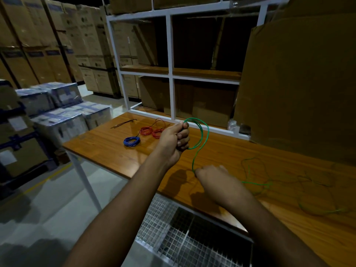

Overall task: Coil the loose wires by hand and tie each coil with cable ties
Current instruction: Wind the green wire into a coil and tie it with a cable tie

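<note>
Dim warehouse, stacked cardboard cartons (90, 45) along the back, wooden bench (221, 151) on white legs in front of the wearer.

Nearest: wire mesh basket (173, 236) below the bench's front edge, between the two forearms.

Right hand (212, 175) low over the bench near its front edge, knuckles up, fingers curled down around the green wire (202, 134). Fingertips hidden; the wire enters the fist at its left side. Loose length of the same wire trails right from this hand across the bench in slack tangles, dim and hard to follow at the far right.

Left hand (174, 139) raised above the bench, farther out, fist closed on the gathered loops of the green wire. Two or three loops arch out to the right of the fist, and one strand drops from them down to the right hand.

Beyond the left hand, lying on the bench: blue wire coil (132, 141), and two red wire coils (152, 131) side by side just behind it, with a dark loose end curling toward the back. Whether these coils are tied cannot be told. Farther left, a few black cable ties (123, 123) lying flat, well apart from the coils.

Back edge of bench: white metal rack (169, 54) with wooden shelves; large cardboard sheet (300, 83) leaning at right. Plastic-wrapped boxes (63, 108) on the floor at left.
</note>
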{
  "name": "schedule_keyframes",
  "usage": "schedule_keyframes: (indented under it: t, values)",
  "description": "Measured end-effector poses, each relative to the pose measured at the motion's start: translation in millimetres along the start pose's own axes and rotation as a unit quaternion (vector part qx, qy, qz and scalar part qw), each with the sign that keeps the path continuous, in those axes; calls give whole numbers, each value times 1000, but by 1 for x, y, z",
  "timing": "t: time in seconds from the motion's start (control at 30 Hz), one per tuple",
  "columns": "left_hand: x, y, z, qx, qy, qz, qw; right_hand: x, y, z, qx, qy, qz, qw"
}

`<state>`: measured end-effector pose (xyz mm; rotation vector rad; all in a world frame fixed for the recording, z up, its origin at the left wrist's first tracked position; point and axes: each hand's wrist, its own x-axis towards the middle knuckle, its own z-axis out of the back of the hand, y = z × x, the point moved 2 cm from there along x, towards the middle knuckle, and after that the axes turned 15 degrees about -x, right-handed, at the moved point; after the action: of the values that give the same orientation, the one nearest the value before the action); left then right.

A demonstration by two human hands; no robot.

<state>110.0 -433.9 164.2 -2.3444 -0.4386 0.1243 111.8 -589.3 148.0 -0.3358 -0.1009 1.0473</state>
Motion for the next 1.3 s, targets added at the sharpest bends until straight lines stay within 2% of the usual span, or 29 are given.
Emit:
schedule_keyframes:
  t: [0.07,0.17,0.23,0.3,0.37,0.4,0.53,0.6,0.73,0.77,0.83,0.87,0.9,1.0,1.07,1.2,1.23,1.3]
  values:
    - [-1,5,3,-1,-1,5,1000,-3,-2,11,9,-25,-5,1000]
    - [-3,8,8,-14,-6,7,1000,-2,-12,18,134,-89,-20,987]
    - [-3,5,10,-25,-8,1,1000,3,-23,16,251,-132,-44,958]
    - [-3,0,11,-35,-9,-6,999,5,-34,9,400,-147,-72,902]
    - [-3,-5,12,-52,-4,-9,999,6,-40,-5,570,-107,-92,810]
    - [-3,-9,13,-62,-1,-10,998,8,-40,-16,616,-80,-104,777]
    - [1,-28,13,-104,3,-21,994,13,-39,-54,645,-9,-94,759]
    - [3,-38,13,-124,9,-27,992,13,-43,-68,684,11,-69,726]
    - [6,-54,17,-157,5,-41,987,10,-57,-98,789,63,-60,608]
    - [6,-57,19,-166,6,-45,985,9,-58,-105,819,73,-55,567]
    - [6,-63,22,-182,10,-51,982,9,-60,-117,886,91,-39,453]
    - [6,-64,24,-187,11,-53,981,9,-59,-121,904,84,-35,418]
    - [7,-64,24,-189,12,-56,980,11,-57,-125,906,70,-44,415]
    - [8,-61,25,-178,2,-67,982,18,-39,-124,858,28,-131,496]
    - [12,-57,27,-155,-11,-78,985,24,-27,-120,831,-3,-174,528]
    - [18,-42,32,-78,-44,-99,991,24,-10,-95,787,-38,-148,598]
    - [19,-37,34,-56,-58,-103,991,23,-7,-87,787,-42,-128,602]
    - [20,-27,40,-14,-86,-107,990,19,-3,-69,813,-49,-86,574]
